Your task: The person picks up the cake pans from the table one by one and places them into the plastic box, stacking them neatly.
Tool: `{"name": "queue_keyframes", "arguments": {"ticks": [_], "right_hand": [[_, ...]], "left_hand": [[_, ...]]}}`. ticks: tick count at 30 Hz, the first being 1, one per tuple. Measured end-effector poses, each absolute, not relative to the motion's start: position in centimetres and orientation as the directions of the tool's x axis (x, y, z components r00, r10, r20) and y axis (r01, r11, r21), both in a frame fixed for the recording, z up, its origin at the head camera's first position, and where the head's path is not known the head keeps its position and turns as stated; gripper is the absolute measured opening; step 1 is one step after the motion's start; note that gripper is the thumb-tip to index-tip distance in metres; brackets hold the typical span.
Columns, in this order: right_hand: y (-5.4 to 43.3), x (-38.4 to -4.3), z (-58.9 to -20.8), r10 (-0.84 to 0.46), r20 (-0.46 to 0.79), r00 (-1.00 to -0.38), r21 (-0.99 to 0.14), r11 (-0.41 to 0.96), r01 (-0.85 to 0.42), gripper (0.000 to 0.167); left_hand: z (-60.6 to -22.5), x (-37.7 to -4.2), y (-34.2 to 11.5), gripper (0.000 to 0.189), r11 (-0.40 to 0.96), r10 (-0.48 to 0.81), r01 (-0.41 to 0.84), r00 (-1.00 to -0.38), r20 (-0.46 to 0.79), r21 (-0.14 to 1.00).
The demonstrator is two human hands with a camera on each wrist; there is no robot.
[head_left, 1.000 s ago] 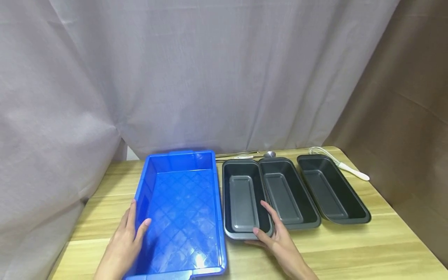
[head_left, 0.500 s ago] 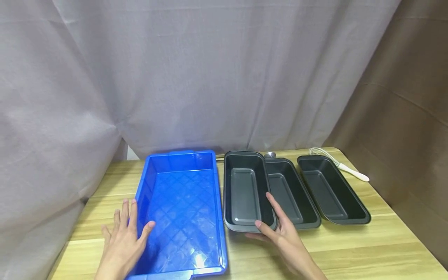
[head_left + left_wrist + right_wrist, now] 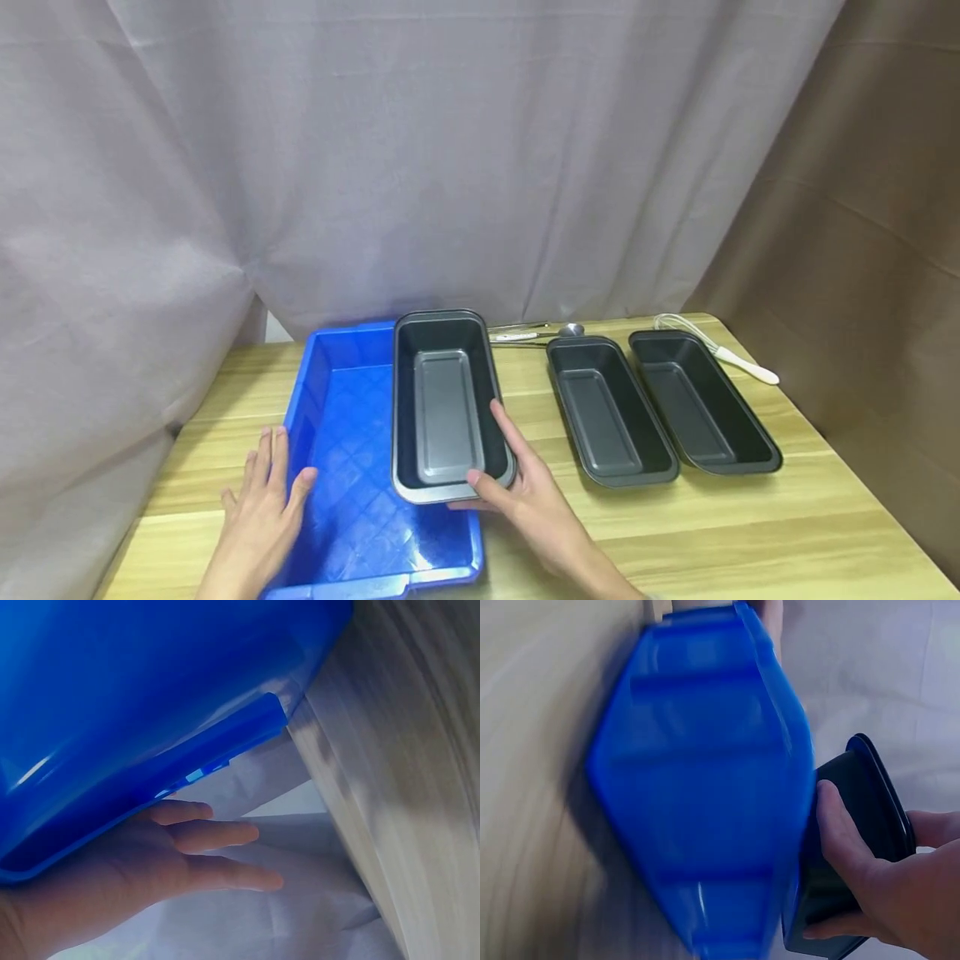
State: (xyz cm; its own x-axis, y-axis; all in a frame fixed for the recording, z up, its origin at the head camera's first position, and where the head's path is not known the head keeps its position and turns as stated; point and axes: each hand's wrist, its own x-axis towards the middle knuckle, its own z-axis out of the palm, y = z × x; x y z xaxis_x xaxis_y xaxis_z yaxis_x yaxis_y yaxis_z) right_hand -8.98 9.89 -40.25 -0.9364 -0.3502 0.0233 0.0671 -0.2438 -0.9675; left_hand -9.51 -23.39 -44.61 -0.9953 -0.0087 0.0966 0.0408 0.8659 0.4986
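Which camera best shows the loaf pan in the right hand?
The head view: the loaf pan shows its inside and most of its rim, the right hand at one corner. The right wrist view shows the pan's outside, partly behind that hand; the left wrist view, none.

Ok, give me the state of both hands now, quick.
Left hand: open, at the left rim of the rectangular blue plastic tray.
Right hand: holding a rectangular dark-grey metal loaf pan by its near right corner.

No lettering, label, brand, number or sign can be read anywhere. Faint specks on the slim white handle point(image 3: 514, 337) at the wooden table's point(image 3: 750, 533) far edge are too small to make out.
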Motion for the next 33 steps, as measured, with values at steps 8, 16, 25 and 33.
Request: {"name": "queue_keyframes", "arguments": {"ticks": [8,16,25,33], "right_hand": [[6.0,-9.9,-40.5,-0.446,0.016,-0.895,-0.955,-0.272,0.118,0.097],[3.0,-10.8,-41.2,-0.411,-0.034,-0.911,-0.996,-0.066,0.067,0.096],[0.0,-11.5,-42.0,-0.335,-0.062,-0.94,-0.964,0.264,-0.031,0.094],[-0.6,-11.8,-42.0,-0.313,-0.089,-0.946,-0.887,0.457,-0.068,0.098]], "left_hand": [[-44.7,-9.9,-23.3,0.073,0.844,-0.006,0.023,-0.999,0.053,0.536],[-44.6,-9.7,-23.4,0.072,0.845,-0.006,0.016,-0.999,0.039,0.535],[-44.7,-9.7,-23.8,0.072,0.85,0.0,0.026,-0.999,0.049,0.526],[-44.8,-9.7,-23.6,0.072,0.849,0.002,0.034,-0.998,0.062,0.527]]}}
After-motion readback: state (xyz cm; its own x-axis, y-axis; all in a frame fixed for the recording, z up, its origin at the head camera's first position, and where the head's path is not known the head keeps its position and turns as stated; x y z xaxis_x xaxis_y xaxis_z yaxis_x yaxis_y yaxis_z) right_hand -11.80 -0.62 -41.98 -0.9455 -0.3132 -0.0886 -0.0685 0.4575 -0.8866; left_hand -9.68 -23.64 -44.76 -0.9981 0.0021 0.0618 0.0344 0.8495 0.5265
